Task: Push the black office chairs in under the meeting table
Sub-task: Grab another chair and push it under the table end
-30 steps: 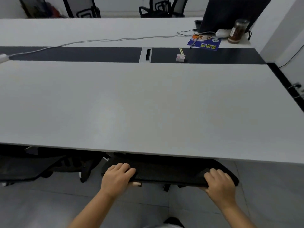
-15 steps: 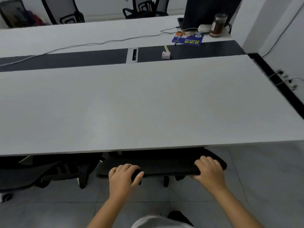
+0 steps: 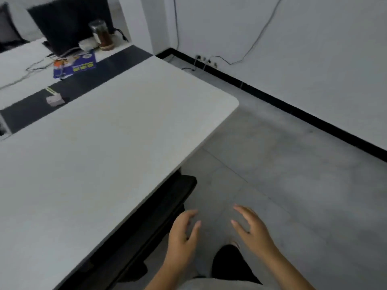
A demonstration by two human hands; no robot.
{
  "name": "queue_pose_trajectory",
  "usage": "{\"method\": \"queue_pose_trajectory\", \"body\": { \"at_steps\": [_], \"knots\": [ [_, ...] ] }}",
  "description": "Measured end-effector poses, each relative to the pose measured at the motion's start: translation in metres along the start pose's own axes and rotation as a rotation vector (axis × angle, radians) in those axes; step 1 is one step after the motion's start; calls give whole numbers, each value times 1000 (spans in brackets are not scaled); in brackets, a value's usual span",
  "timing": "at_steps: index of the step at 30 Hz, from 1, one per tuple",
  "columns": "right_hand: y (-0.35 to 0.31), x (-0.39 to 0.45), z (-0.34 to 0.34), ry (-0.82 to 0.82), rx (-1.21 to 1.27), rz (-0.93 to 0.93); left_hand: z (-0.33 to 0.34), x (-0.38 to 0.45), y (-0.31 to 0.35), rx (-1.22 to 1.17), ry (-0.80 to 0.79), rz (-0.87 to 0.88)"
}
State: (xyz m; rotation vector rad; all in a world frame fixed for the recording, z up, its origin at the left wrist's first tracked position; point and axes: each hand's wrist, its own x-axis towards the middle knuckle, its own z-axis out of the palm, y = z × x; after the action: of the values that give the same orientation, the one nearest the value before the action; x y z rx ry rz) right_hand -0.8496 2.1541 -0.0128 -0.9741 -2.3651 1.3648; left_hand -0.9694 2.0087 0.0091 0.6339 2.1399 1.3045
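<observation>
1. One black chair (image 3: 159, 218) is sitting tucked under the white table (image 3: 109, 155) edge, at 9 o'clock of both hands.
2. Left hand (image 3: 181, 239) and right hand (image 3: 251, 229) are hovering with fingers spread, holding nothing; half a second ago both were gripping the chair's back.
3. Open grey floor (image 3: 293, 174) is lying at 1 o'clock, past the table's rounded corner.

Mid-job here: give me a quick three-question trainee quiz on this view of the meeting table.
1. True or false: the left hand grips the black office chair.
2. Which stands nearest the laptop? A) glass jar B) small pink box C) wall sockets
3. Fill in: the chair's backrest top lies along the meeting table ____.

Key: 1 false, both it and the right hand are free. 2 A. 3 edge.
</observation>
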Motion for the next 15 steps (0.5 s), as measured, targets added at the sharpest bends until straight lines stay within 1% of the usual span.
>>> {"method": "queue_pose_trajectory", "body": {
  "at_steps": [2,3,5,6,9,10,12,13,15],
  "knots": [
    [28,-24,-22,82,66,175,30,8,-2,-30,-129,-82],
    [39,-36,-32,128,103,243,45,11,-3,-36,-165,-120],
    [61,-55,-56,189,135,365,75,18,-7,-78,-198,-183],
    [76,-63,-67,174,177,427,89,24,-12,-80,-202,-182],
    [113,-72,-104,229,207,550,130,47,-4,-38,-170,-208],
    [123,-68,-116,275,220,565,144,59,5,-15,-158,-198],
    [136,-53,-145,347,244,567,172,85,28,1,-184,-177],
    [142,-42,-160,359,240,571,186,101,38,4,-204,-176],
    [149,-15,-193,359,235,539,208,132,63,9,-262,-113]
  ]
}}
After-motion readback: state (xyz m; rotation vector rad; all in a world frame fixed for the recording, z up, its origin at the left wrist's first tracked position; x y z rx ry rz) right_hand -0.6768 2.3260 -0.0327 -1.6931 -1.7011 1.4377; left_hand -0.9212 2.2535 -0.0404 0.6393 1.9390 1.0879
